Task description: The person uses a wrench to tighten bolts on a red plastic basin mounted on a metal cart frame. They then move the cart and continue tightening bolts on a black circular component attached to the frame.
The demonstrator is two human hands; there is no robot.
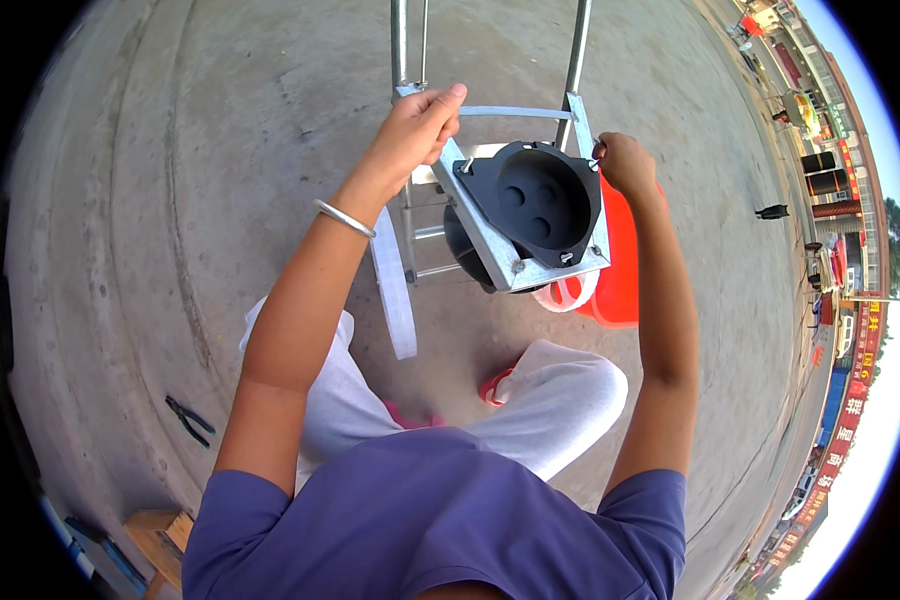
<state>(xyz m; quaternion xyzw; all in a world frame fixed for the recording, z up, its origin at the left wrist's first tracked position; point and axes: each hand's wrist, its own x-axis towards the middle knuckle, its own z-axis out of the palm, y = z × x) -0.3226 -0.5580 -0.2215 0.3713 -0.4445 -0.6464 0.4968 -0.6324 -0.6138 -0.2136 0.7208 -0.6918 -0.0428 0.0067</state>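
Note:
A black, round cup-like part [541,205] with flat corner lugs and several round recesses in its base sits on a galvanized metal frame [495,238]. My left hand [416,135] is closed around the frame's upper left corner, thumb on top. At the right-hand lug, my right hand [626,163] pinches a small metal fastener, mostly hidden by the fingers. Another metal fastener [567,258] shows at the lower lug. Below the frame, a dark rounded part [464,245] is partly hidden. Metal uprights [577,45] rise from the frame's far end.
Behind the frame stands a red plastic container [620,262], with a white strap loop [567,293] beside it. A pale strip [394,290] hangs left of the frame. Black-handled pliers [189,420] lie on the concrete ground, near a wooden stool [160,540].

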